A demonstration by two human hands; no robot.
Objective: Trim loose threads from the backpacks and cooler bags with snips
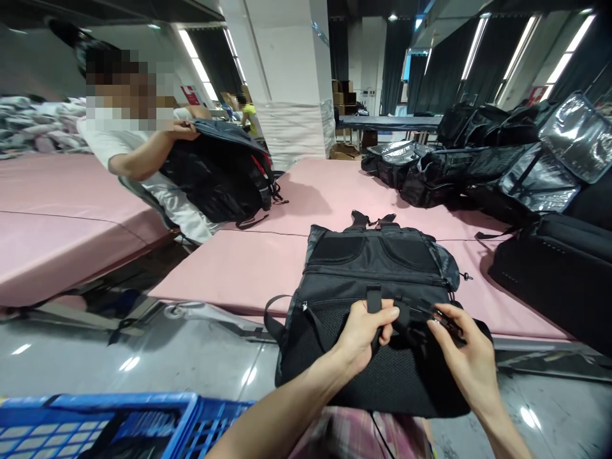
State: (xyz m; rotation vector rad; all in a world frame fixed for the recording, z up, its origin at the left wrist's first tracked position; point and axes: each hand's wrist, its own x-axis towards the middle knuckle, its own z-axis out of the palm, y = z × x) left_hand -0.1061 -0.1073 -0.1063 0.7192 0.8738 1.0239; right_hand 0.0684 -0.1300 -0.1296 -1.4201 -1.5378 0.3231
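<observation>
A black backpack (373,376) lies with its strap side up in front of me, its mesh lower part hanging over the table's front edge. My left hand (366,331) is closed, thumb and fingers pinching a black strap (373,298) near the middle of the pack. To its right, my right hand (466,341) has its fingers closed around a dark strap end, somewhat blurred, with what looks like a buckle. Black webbing bunches between the two hands. The padded shoulder part (406,252) lies flat on the table beyond them.
A co-worker (129,146) at the left handles another black bag (215,172). Several black bags with silver lining (540,178) are piled at the right on the pink table (268,261). A blue crate (191,414) stands at the lower left. A white pillar (287,76) rises behind.
</observation>
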